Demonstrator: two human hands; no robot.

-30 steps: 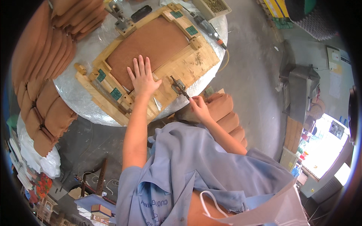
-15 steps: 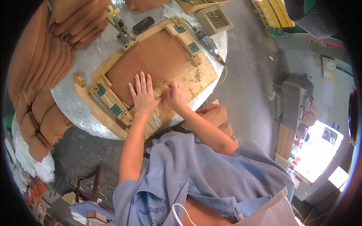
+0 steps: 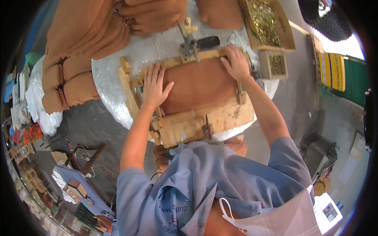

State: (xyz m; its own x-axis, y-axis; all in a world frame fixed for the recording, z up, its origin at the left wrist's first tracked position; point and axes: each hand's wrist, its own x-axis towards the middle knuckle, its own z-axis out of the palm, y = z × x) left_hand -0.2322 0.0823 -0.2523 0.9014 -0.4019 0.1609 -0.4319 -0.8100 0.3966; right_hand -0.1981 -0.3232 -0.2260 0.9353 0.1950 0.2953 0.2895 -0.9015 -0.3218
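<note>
A brown cushion-like panel point(image 3: 201, 86) lies inside a wooden frame jig point(image 3: 170, 59) on a plywood base point(image 3: 232, 115). My left hand point(image 3: 154, 86) rests flat along the left side of the frame and the panel's edge, fingers stretched and thumb apart. Across from it, my right hand point(image 3: 238, 65) lies over the far right corner of the frame, its thumb spread toward the panel. Neither hand grips anything. A metal toggle clamp point(image 3: 189, 48) stands on the frame's far side. On the near side sits a small clamp with a red handle point(image 3: 208, 129).
Tall stacks of brown panels point(image 3: 84, 29) rise at the far left, with folded brown pieces point(image 3: 78, 80) below them. A carton of small metal pieces point(image 3: 264, 23) and a smaller box point(image 3: 273, 65) stand at the right. Plastic wrap point(image 3: 112, 88) covers the round table.
My hands have moved apart: the left to the frame's left side, the right from the near edge to the far right corner. The view has turned, and the jig now looks more level.
</note>
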